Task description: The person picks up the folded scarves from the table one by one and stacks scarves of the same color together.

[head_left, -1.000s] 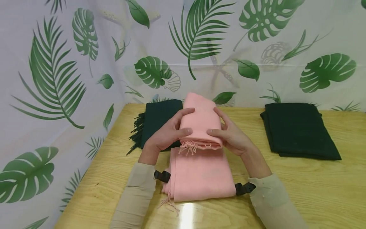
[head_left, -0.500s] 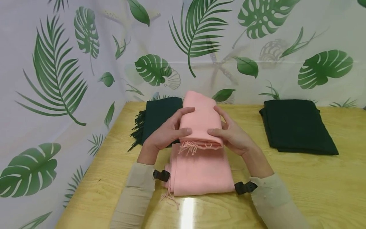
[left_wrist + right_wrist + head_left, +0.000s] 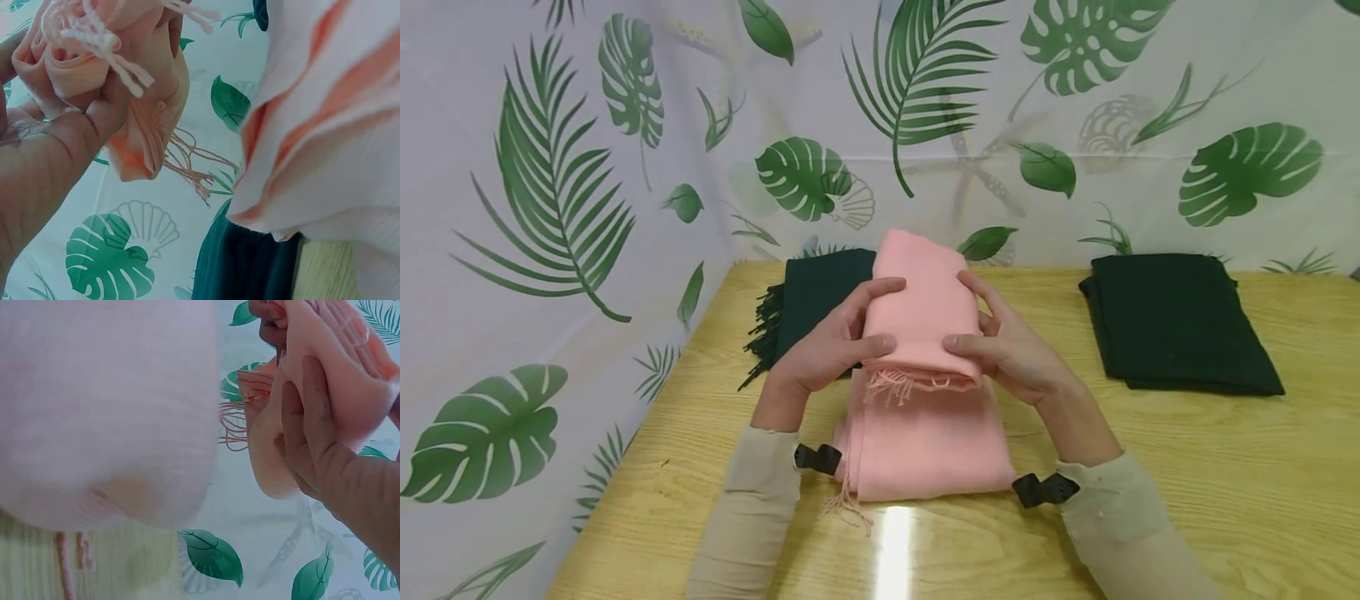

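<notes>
A person's left hand (image 3: 831, 337) and right hand (image 3: 1018, 354) grip a folded pink scarf (image 3: 921, 308) between them, thumbs on its near face, above a wooden table (image 3: 1180, 492). In the head view the held scarf overlaps the far edge of a second pink scarf (image 3: 936, 458) lying folded on the table; both wrist views show backdrop between the two. The head view alone takes in a folded black cloth (image 3: 1180, 325) at right, well apart from the hands. The left wrist view reveals the held scarf's coiled inner layers beside the left thumb, and strands of fringe (image 3: 190, 165) beyond. The right wrist view shows what the head view hides: right-hand fingers (image 3: 319, 403) laid along the scarf's far side. Behind the left hand rests a dark green fringed scarf (image 3: 820, 300), before a leaf-printed backdrop (image 3: 917, 179).

Compared with a second earlier, the grip is unchanged; the held scarf sits slightly farther left, and the table scene appears a little higher in the head view.
</notes>
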Tool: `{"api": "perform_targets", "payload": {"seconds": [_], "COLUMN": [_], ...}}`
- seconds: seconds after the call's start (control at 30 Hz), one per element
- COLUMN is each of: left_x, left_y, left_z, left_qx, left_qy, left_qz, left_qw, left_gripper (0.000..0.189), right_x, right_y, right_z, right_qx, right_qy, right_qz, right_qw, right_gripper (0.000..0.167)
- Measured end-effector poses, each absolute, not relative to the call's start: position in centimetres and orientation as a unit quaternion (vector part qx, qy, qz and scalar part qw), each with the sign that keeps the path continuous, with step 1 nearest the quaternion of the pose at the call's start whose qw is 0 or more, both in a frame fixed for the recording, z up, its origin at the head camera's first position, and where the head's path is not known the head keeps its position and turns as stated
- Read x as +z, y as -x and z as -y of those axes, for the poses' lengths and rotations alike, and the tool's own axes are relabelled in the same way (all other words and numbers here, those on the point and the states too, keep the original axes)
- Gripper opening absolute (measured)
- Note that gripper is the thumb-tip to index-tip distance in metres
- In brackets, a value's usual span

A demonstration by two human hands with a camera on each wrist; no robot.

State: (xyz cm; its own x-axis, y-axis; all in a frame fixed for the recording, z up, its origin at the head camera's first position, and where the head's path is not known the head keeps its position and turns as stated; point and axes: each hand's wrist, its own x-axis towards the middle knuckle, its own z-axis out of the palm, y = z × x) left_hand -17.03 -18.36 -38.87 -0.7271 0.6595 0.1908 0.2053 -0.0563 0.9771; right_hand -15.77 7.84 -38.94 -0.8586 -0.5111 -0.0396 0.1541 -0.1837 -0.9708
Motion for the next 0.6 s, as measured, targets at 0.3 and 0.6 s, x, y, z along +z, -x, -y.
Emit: {"api": "perform_targets", "payload": {"seconds": [0.3,0.6], "left_x": [-38.5,-38.1], "left_y": [16.6,16.3], "left_z": [18.5,18.7], "left_qx": [0.657,0.652], "left_qy": [-0.343,-0.349], "left_qz": [-0.646,-0.645], "left_qw": [0.183,0.192], "left_gripper": [0.076,0.069], "right_x": [-38.0,-37.7], "right_y": [15.0,14.4], "right_z": [-8.2,-8.2], "right_qx": [-0.747,-0.752], "right_qy": [0.165,0.165], "right_qz": [-0.607,-0.6], "right_qw": [0.215,0.217], "right_gripper": [0.089,0.09]}}
